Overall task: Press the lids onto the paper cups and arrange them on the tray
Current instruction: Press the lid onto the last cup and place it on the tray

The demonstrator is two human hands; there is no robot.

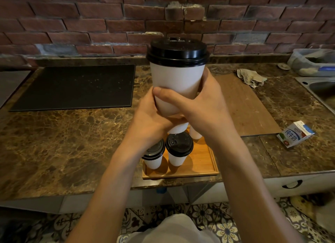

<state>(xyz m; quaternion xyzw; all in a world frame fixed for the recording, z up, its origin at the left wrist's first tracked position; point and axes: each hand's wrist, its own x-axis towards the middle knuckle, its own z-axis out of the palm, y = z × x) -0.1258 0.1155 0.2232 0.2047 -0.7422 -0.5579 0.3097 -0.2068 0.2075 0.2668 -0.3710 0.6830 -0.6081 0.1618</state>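
Observation:
A white paper cup (176,79) with a black lid (177,51) on it is held high in front of the camera, above the wooden tray (203,163). My left hand (150,116) and my right hand (204,107) both wrap its lower half. On the tray stand two lidded white cups, one at the front left (154,155) and one beside it (178,150). Behind them the bottoms of two more white cups (194,133) show under my hands; their tops are hidden.
A black mat (72,87) lies on the marble counter at the left. A brown board (243,105) lies at the right, with a rag (251,78) behind it and a small milk carton (295,134) beside it. A sink (320,90) is far right.

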